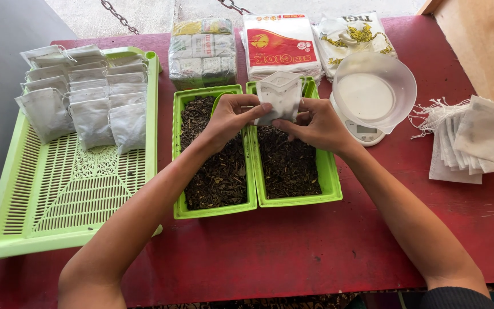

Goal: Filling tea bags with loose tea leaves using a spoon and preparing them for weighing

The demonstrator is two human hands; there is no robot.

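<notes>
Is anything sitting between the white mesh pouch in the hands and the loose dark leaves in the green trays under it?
Nothing visible. The left hand and right hand hold the small white mesh pouch by its lower edge, directly over the two green plastic trays of loose dark leaves, with only open air between.

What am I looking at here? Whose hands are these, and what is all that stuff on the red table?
This picture comes from a camera worn on a person's head, looking down. The left hand and right hand together hold a small white pouch, pulled open at the top. Under them sit two green trays of dark dried leaves. To the left, a big green slotted tray carries filled white pouches. To the right are a kitchen scale with a clear bowl and a pile of empty pouches with strings. Wrapped packets lie at the back of the red table.
</notes>
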